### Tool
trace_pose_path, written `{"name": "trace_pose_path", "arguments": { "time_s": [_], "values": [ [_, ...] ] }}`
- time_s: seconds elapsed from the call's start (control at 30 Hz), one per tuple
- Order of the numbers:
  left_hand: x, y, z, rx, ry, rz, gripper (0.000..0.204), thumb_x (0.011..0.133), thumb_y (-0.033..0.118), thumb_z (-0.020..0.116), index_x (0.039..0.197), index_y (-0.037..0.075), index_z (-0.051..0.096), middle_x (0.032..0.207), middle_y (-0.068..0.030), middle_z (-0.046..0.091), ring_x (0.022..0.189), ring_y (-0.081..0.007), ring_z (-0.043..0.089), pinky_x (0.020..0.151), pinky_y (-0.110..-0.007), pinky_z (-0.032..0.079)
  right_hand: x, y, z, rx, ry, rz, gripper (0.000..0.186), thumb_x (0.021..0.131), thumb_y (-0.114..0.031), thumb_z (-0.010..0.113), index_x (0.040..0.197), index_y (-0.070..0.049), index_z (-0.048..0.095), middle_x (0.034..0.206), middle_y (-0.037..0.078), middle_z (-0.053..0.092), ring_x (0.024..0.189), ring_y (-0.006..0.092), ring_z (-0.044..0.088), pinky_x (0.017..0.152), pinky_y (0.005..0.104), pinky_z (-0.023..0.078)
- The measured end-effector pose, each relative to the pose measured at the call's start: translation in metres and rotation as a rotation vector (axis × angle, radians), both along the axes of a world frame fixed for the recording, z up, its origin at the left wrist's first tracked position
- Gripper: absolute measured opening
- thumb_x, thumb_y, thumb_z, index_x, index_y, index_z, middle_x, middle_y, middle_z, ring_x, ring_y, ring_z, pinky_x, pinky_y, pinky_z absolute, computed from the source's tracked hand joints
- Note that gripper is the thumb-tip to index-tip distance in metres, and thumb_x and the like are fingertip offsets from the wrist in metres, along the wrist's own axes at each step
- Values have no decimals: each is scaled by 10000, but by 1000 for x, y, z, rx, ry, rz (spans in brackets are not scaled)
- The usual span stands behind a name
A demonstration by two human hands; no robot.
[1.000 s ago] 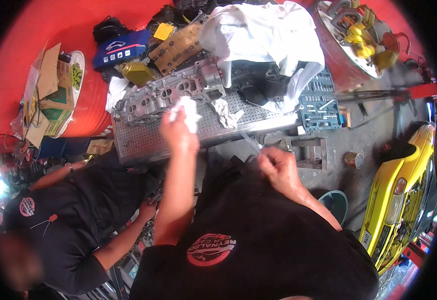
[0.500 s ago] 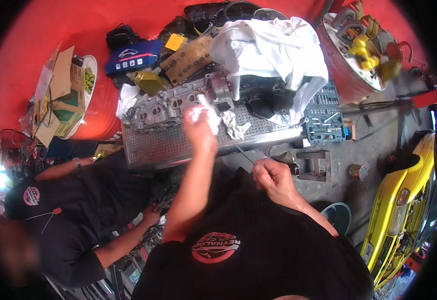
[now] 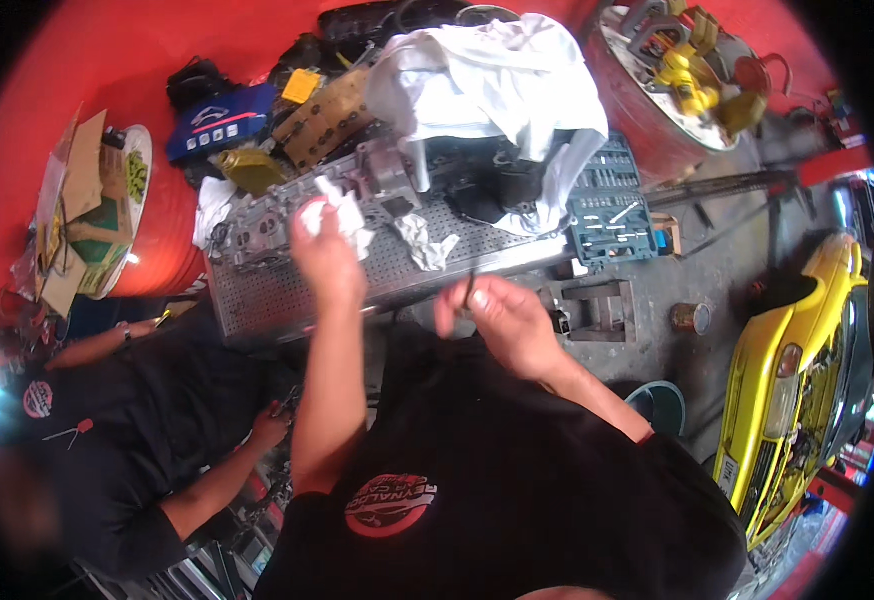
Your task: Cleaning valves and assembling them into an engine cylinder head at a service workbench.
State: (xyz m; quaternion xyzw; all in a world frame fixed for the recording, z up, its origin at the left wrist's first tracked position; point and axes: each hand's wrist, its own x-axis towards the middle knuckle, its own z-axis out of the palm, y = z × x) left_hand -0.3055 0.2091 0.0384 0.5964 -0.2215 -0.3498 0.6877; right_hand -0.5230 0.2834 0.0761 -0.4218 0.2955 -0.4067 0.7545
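Observation:
My left hand [image 3: 325,258] is closed around a crumpled white rag [image 3: 352,222], held over the near side of a grey metal engine cylinder head [image 3: 260,228]. In front of my chest, near the bench edge, my right hand [image 3: 509,325] pinches a thin dark rod [image 3: 472,284] between thumb and fingers. The rod points up toward the bench, and its lower part is hidden by the hand. A second crumpled white rag [image 3: 425,246] lies on the perforated metal bench top [image 3: 382,280], between my two hands.
Behind lie a white cloth [image 3: 497,85] over dark parts, a yellow bottle [image 3: 252,170] and a blue box [image 3: 222,125]. A socket set case [image 3: 609,215] sits at the bench's right end. A co-worker [image 3: 137,450] works at left; a yellow bumper [image 3: 772,400] stands at right.
My right hand has turned, and the rod now stands more upright, its tip higher. The left hand with the rag has shifted left along the cylinder head. The whole view has shifted too.

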Motion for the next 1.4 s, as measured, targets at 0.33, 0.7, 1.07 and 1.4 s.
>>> {"name": "trace_pose_path", "arguments": {
  "time_s": [0.33, 0.7, 1.07, 1.4],
  "values": [
    [-70, 57, 39, -36, 842, -593, 542, 1056, 420, 363, 1229, -31, 609, 1030, -83, 681, 782, -165, 608, 705, -310, 499, -46, -39, -9, -133, -110, -536, 181, 1020, -153, 582, 1178, -72, 617, 1231, 59, 610, 1062, 166, 565, 944, 378, 469],
    [-136, 60, 72, -417, -679, -451, 265, 837, -35, 729, 1095, 1, 686, 955, -110, 625, 899, -234, 628, 781, -314, 489, -39, -14, 11, 369, -586, -188, 270, 1009, -190, 566, 1242, -54, 576, 1199, 36, 625, 1129, 163, 567, 1041, 359, 414],
    [-112, 59, 45, -107, -334, -195, 107, 945, 37, 649, 1014, -6, 579, 930, -92, 632, 849, -149, 623, 722, -316, 525, -33, -16, 9, 461, -599, -176, 357, 948, -240, 656, 1251, -60, 598, 1231, 69, 635, 1218, 201, 549, 1065, 386, 390],
    [-86, 64, 36, 129, -127, -195, 284, 1036, 284, 530, 942, 21, 580, 809, -24, 598, 758, -110, 557, 700, -299, 480, -3, -8, 8, -455, 108, -183, 156, 1003, -177, 578, 1013, -27, 618, 1392, 111, 403, 1256, 217, 418, 1057, 368, 340]
  ]
}}
